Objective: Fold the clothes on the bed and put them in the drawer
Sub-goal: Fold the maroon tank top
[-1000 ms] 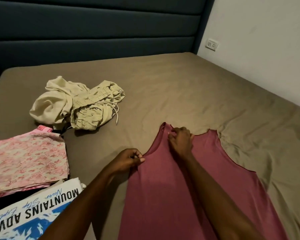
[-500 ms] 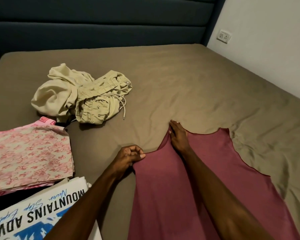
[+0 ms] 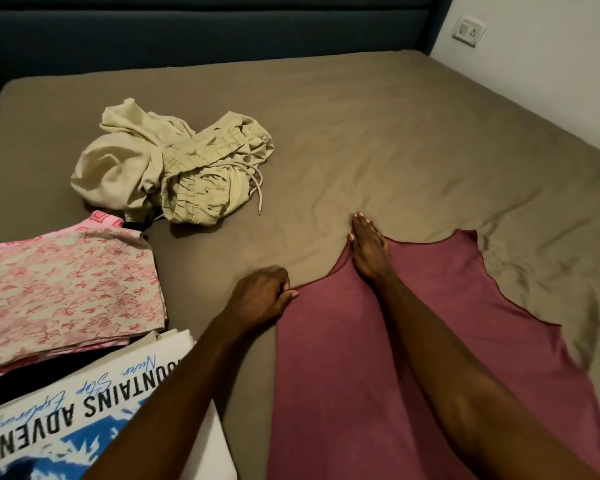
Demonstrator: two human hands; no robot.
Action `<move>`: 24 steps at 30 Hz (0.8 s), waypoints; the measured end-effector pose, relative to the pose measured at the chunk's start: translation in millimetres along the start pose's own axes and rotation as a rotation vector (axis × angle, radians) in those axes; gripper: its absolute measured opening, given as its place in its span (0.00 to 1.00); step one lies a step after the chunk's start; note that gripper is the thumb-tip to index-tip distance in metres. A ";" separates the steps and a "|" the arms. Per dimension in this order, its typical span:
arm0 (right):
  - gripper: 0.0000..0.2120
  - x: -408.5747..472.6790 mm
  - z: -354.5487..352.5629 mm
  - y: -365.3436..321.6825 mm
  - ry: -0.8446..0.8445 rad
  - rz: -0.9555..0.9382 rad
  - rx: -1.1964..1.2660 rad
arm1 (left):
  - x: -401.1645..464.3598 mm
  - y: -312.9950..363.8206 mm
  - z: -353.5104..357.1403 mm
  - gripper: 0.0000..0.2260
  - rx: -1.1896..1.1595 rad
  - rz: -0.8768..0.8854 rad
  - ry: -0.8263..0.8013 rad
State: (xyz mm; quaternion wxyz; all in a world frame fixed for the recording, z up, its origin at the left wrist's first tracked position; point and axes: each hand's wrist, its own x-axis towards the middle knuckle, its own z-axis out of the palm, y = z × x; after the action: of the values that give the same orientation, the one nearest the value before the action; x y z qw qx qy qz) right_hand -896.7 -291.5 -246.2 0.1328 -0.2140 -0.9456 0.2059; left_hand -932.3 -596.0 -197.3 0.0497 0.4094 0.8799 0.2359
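You flatten the maroon tank top [image 3: 326, 375] on the bed [image 3: 395, 133]: right hand [image 3: 366, 247] pressing with straight fingers at twelve o'clock, left hand [image 3: 260, 299] pinching its nine o'clock edge (a lengthwise fold likely follows).

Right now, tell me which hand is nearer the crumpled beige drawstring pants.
Left. The left hand grips the maroon top's edge, below and right of the crumpled beige drawstring pants. The right hand presses flat on the top's shoulder strap, farther right.
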 end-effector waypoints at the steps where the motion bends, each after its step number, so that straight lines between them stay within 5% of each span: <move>1: 0.27 3.1 -3.4 0.3 -0.036 0.011 0.012 | 1.9 0.1 7.8 0.12 0.038 -0.005 -0.002; 6: 0.28 -12.1 -37.7 -30.3 -0.084 0.036 -0.011 | -7.7 9.6 3.6 0.17 -0.020 -0.116 -0.069; 13: 0.28 -214.5 -64.6 -91.2 0.051 0.102 -0.002 | -108.6 91.1 -18.5 0.37 -0.150 -0.219 0.066; 16: 0.27 -313.2 -78.0 -83.5 0.065 0.171 -0.020 | -194.7 130.1 -4.4 0.32 -0.106 -0.290 0.207; 21: 0.27 -420.8 -101.9 -38.9 0.115 0.262 -0.104 | -298.1 158.4 22.7 0.24 0.099 -0.495 0.077; 24: 0.33 -455.9 -117.4 -20.9 0.054 0.303 -0.216 | -320.9 161.8 25.4 0.15 0.015 -0.581 0.093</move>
State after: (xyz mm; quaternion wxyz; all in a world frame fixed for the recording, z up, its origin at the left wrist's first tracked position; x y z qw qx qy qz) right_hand -466.1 -479.1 -207.8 0.1018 -0.3724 -0.9153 0.1150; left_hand -600.6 -735.5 -179.9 0.0715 0.1295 0.9633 0.2238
